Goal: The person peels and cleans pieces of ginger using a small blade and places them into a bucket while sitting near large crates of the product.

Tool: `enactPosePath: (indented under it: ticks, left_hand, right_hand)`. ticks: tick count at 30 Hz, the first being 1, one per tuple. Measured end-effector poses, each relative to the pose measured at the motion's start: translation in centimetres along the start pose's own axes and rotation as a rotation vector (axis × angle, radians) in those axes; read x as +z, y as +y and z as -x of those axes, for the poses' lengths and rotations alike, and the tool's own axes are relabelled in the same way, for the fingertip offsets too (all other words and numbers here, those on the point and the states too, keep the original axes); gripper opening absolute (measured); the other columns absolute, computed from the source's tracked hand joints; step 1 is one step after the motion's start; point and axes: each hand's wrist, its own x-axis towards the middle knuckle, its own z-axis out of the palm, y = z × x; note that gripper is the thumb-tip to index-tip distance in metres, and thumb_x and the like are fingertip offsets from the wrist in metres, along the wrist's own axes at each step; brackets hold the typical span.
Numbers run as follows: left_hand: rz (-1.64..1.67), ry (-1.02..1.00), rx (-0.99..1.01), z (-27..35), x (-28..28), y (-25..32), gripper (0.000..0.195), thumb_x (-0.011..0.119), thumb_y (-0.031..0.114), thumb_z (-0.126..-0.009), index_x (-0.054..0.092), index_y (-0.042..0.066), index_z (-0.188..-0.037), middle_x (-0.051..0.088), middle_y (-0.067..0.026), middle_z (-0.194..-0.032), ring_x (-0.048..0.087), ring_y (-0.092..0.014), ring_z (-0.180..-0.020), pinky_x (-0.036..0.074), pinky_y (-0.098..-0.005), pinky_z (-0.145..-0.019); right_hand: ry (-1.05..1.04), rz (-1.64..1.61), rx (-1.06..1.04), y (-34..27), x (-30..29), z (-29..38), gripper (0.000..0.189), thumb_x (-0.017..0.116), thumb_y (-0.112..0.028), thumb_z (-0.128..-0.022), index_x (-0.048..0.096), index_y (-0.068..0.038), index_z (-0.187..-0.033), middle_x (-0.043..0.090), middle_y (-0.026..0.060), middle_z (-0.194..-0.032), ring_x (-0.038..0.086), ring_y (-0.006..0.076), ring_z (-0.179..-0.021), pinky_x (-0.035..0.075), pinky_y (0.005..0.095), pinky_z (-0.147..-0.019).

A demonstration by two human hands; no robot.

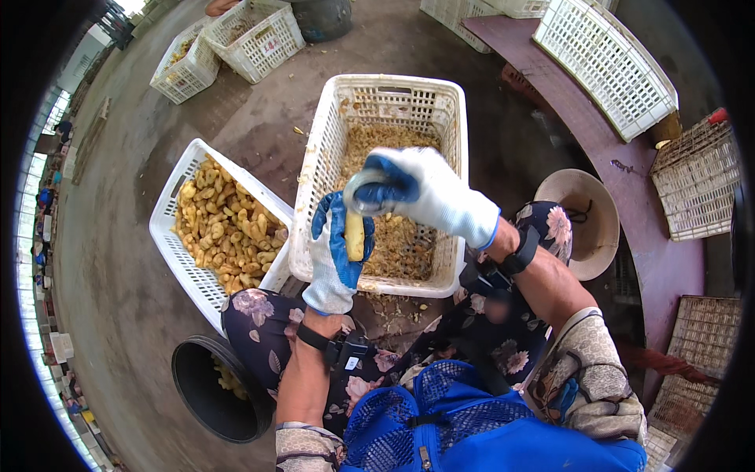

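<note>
My left hand (337,251), in a white knit glove with a blue coated palm, holds a pale peeled piece of ginger (354,237) upright over the near left part of a white plastic crate (298,236). In my right hand (416,180), gloved alike and blurred, is a ring-shaped metal tool (361,192), close above the ginger's far end. Brown and yellow peelings (407,248) cover the crate's floor. To the left, a tilted white crate (168,236) holds many unpeeled ginger roots (227,227).
A black bucket (200,407) with pale ginger pieces stands by my left knee. On the right are a straw hat (581,259), a curved purplish board (625,177) and a white crate (607,65) on it. More crates (253,47) and a dark tub (323,20) stand farther off.
</note>
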Motion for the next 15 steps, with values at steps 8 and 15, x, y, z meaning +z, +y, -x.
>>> enactPosePath:
  ticks: [8,15]
  left_hand:
    - [-0.175,-0.011,0.092,0.0,0.3,0.1,0.016,0.060,-0.001,-0.093,0.058,0.003,-0.109,0.059,-0.0044,-0.091,0.061,-0.012,-0.074,0.051,-0.0235,-0.058]
    - [0.033,-0.024,0.040,-0.2,-0.2,-0.5,0.018,0.061,0.001,-0.094,0.058,0.002,-0.112,0.059,-0.0045,-0.092,0.059,-0.011,-0.068,0.048,-0.0237,-0.053]
  right_hand:
    - [0.008,-0.084,0.038,0.4,0.0,0.2,0.035,0.079,-0.013,-0.079,0.065,-0.004,-0.110,0.070,0.0186,-0.095,0.070,0.0340,-0.089,0.054,0.0391,-0.081]
    - [0.030,-0.167,0.087,0.5,-0.6,-0.5,0.032,0.078,-0.015,-0.081,0.064,-0.004,-0.107,0.071,0.0184,-0.094,0.070,0.0346,-0.087,0.054,0.0391,-0.078]
